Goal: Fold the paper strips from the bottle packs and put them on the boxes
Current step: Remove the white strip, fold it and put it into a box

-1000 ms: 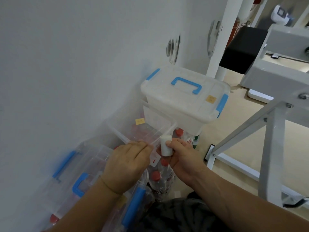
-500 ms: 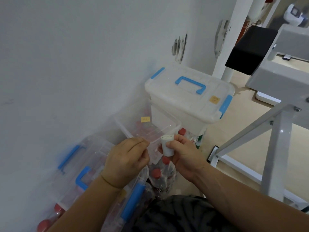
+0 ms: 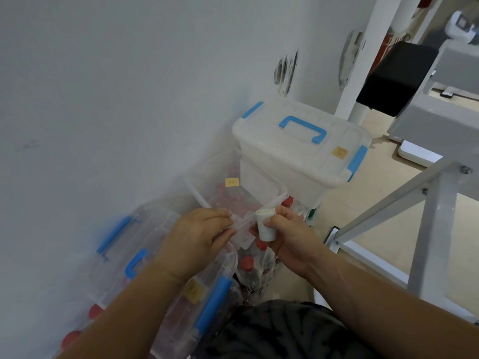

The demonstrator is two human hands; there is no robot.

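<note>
Right hand [image 3: 290, 237]: it is gripping the paper strip [image 3: 265, 226], with the thumb pressing on the front and the fingers curling behind. The strip is wound into a short, matte white cylinder with its coiled end facing up. It is being held in the air at the centre of the frame, above the bottle pack [image 3: 252, 268].

Left hand [image 3: 199, 237]: the fingers are curling tight and pinching the end of a thin, pale band. This band is running right to the roll and appears to be the strip's loose tail. The two hands are sitting close together, not touching.

Boxes: a frosted white plastic box [image 3: 300, 151] is standing upper right of the hands, closed, with a blue loop handle, blue side clasps and a small yellow label [image 3: 340, 152] on its ribbed lid. An open clear box [image 3: 233, 193] is sitting directly behind the hands, carrying a yellow sticker, with red shapes blurring through its walls. A clear lidded box [image 3: 145, 244] with blue handles is lying at lower left under the left forearm, and red caps are showing through it.

The bottle pack is standing below the roll, its red-capped bottles wrapped in glossy, crinkled film.

Surroundings: a smooth pale wall [image 3: 103, 99] is filling the left half. A grey metal frame [image 3: 430, 229] is crossing the right side over a beige floor [image 3: 375, 203].
</note>
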